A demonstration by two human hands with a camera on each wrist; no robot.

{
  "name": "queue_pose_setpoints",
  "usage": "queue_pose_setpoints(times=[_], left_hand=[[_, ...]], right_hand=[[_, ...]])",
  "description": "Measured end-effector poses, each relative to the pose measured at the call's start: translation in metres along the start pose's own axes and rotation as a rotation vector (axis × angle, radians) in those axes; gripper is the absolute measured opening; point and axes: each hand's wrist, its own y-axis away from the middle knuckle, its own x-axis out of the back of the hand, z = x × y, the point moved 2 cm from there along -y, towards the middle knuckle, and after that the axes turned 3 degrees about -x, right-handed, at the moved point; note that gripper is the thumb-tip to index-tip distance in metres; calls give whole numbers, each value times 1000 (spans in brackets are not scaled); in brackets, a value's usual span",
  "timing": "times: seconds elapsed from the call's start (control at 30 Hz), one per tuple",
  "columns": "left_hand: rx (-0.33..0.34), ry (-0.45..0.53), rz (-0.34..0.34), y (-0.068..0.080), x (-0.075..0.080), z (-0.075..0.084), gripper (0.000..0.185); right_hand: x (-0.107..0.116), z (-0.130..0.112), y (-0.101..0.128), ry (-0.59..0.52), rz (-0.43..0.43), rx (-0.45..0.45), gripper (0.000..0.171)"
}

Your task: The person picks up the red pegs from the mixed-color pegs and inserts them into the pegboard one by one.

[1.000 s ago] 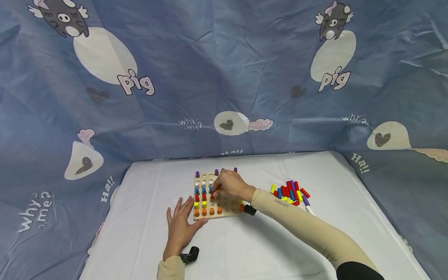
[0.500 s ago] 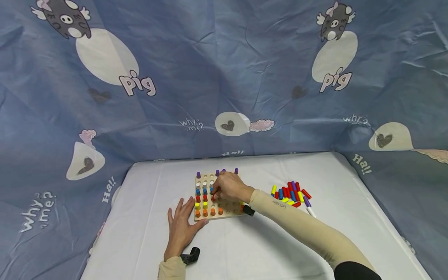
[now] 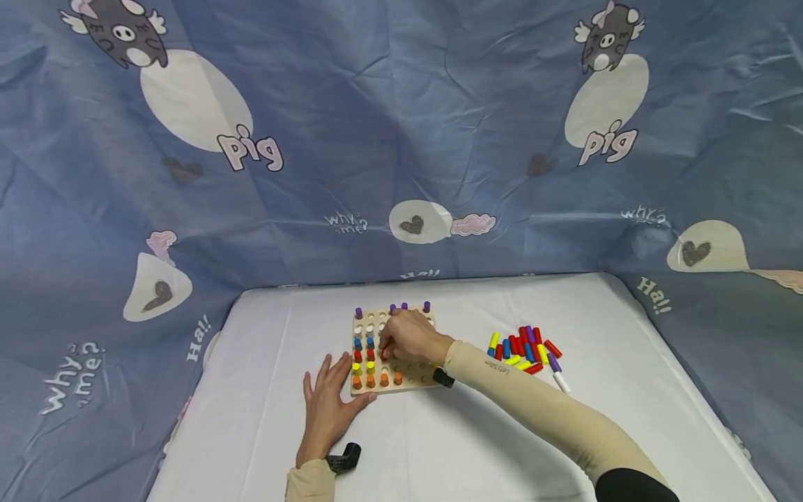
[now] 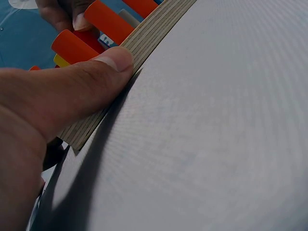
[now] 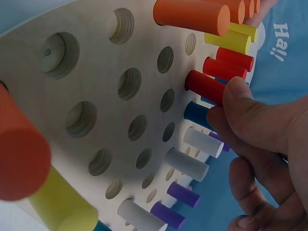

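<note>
The blue peg might get knocked if the right hand bumps it, because they sit so close. Near mid-frame in the head view, that hand pinches a red peg at the board. Lower left, the left hand lies spread, thumb touching the board's edge.

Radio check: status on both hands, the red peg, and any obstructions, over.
Right hand pinches red peg, its end in the pegboard. Left hand touches the pegboard's edges. No obstruction visible at the peg; loose pegs lie off right.
</note>
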Motion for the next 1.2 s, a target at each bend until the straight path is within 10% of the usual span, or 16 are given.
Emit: queue_pose_setpoints(times=[1.2], left_hand=[[-41, -18, 36, 1, 0, 2, 87]], right_hand=[[-3, -4, -1, 62, -51, 13, 8]])
